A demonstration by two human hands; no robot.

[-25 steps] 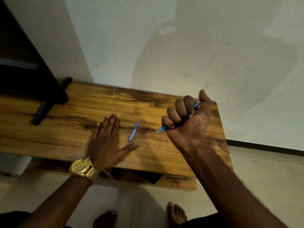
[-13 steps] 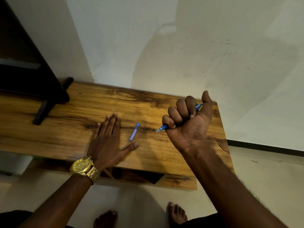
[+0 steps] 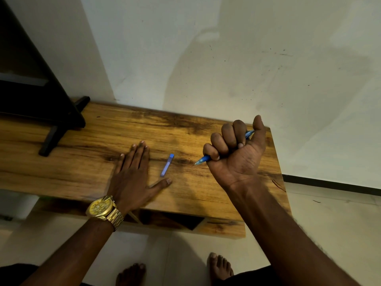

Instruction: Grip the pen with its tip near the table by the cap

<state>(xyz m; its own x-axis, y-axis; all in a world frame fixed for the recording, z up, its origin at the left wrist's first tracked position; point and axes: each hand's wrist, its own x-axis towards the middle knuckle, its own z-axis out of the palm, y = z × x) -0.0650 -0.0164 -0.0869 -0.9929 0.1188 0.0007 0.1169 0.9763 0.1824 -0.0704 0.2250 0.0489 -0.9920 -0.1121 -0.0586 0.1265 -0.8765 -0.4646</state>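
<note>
My right hand [image 3: 234,153] grips a blue mechanical pencil [image 3: 203,159] in a fist, palm toward me, thumb raised; the thin tip points left and down, just above the wooden table [image 3: 82,162]. The pencil's rear end shows beside my thumb. A small blue lead case [image 3: 167,165] lies flat on the wood between my hands. My left hand [image 3: 134,174] rests flat on the table with straight fingers, its thumb tip just below the case. A gold watch [image 3: 103,209] is on my left wrist.
A black stand with a splayed foot [image 3: 55,133] occupies the table's far left. A white wall [image 3: 226,58] rises right behind the table. The table's right edge ends near my right wrist; pale floor tiles and my bare feet [image 3: 219,267] lie below.
</note>
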